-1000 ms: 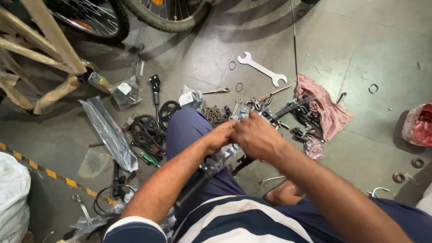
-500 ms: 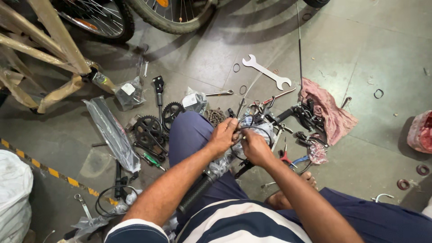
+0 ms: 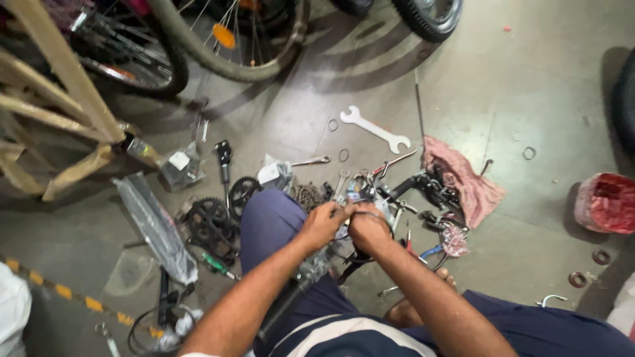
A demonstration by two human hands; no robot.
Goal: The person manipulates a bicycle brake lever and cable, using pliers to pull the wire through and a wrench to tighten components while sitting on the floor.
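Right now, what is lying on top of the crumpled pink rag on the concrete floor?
Black metal bike parts rest on the left edge of the pink rag. The rest of it is bare. What lies beneath the rag is covered.

Concrete floor (image 3: pixel 529 86): white wrench (image 3: pixel 374 129), pink rag (image 3: pixel 471 185), sprockets (image 3: pixel 206 218).

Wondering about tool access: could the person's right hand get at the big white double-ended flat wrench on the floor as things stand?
Probably yes, with a stretch. The white double-ended flat wrench lies uncovered on bare concrete floor beyond the pile of bicycle parts. But the right hand is busy gripping a part with the left hand.
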